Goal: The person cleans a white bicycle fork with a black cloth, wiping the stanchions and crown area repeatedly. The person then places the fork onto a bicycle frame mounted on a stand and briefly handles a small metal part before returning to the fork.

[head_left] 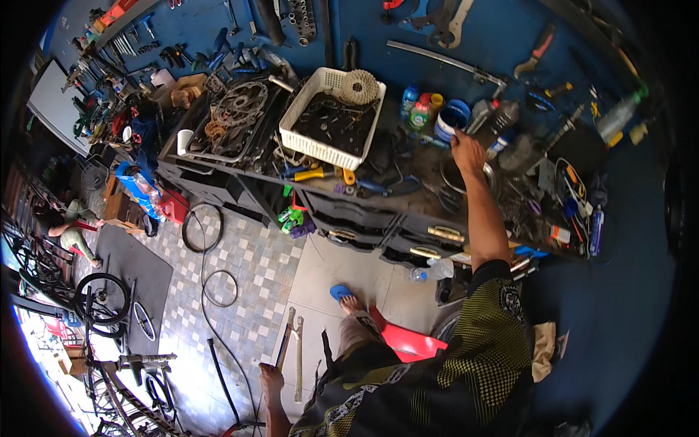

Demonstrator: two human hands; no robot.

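My right arm reaches across the workbench [411,207]. My right hand [467,153] is closed, its fingertips at the near rim of a blue-and-white tub [453,116]. Bottles, among them a blue bottle [409,100] and a green bottle with a red cap [420,115], stand just left of the tub. Low at my left side, my left hand [271,382] is closed around a long, narrow bicycle-like part with pale and dark legs [298,357]. Its legs run close together at the upper end, above the tiled floor. The fingers partly hide where they grip it.
A white plastic basket [295,142] holds small parts and a cassette sprocket [359,87]. Left of it lies a tray of chainrings [240,109]. A red plastic seat [408,342] stands beside my leg. A black hose [207,313] crosses the floor. A person [69,229] sits far left.
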